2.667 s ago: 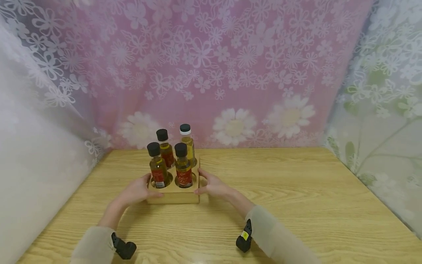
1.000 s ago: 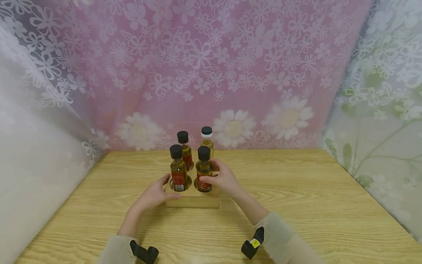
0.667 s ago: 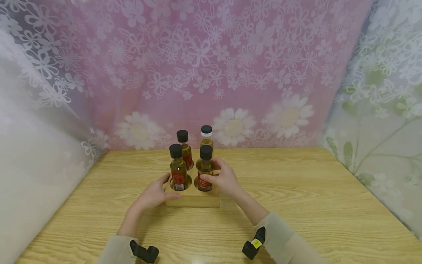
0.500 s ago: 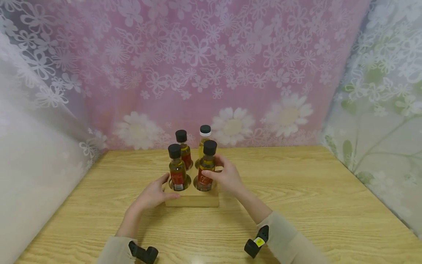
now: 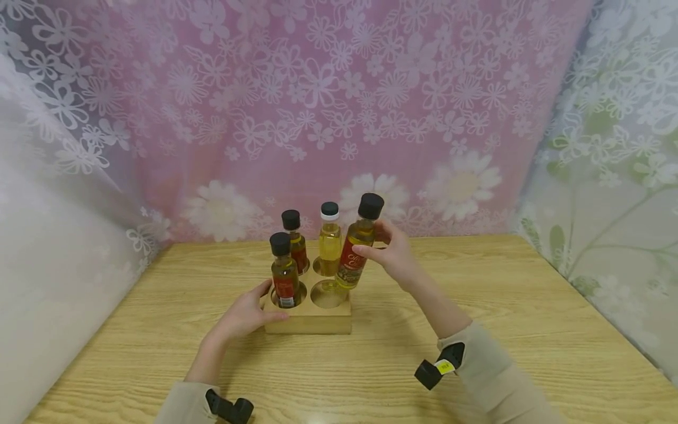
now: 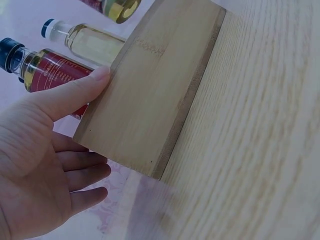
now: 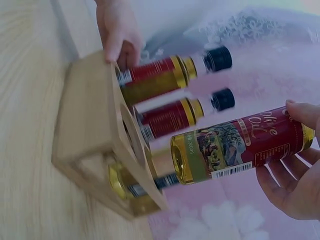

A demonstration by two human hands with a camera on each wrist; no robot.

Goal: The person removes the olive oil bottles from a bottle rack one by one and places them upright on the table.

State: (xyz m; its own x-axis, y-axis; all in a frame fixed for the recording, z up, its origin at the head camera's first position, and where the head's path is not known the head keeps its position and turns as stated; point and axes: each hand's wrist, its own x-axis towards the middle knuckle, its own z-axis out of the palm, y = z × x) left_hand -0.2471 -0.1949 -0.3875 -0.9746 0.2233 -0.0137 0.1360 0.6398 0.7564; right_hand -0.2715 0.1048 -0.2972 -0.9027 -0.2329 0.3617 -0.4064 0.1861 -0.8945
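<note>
My right hand (image 5: 398,259) holds an olive oil bottle (image 5: 352,257) with a red label and black cap, tilted above the front right hole of a wooden bottle rack (image 5: 309,323). In the right wrist view the bottle's base is free of the rack, and the thumb and fingers lie on opposite sides of it. My left hand (image 5: 239,321) grips the rack's left end, thumb along the front top edge in the left wrist view. Two red-labelled bottles, one in front (image 5: 285,281) and one behind (image 5: 298,252), stand in the left holes. A pale yellow oil bottle (image 5: 330,247) stands back right.
The rack stands on a wood-grain table (image 5: 477,330). A pink floral curtain (image 5: 318,118) hangs behind it, with pale floral curtains on the left (image 5: 63,235) and right (image 5: 609,194). Black wrist cameras sit on the left sleeve (image 5: 229,407) and right sleeve (image 5: 439,366).
The rack first slid right between both hands. My right hand then took the front right olive oil bottle and lifted it up and right out of its hole. My left hand stayed on the rack.
</note>
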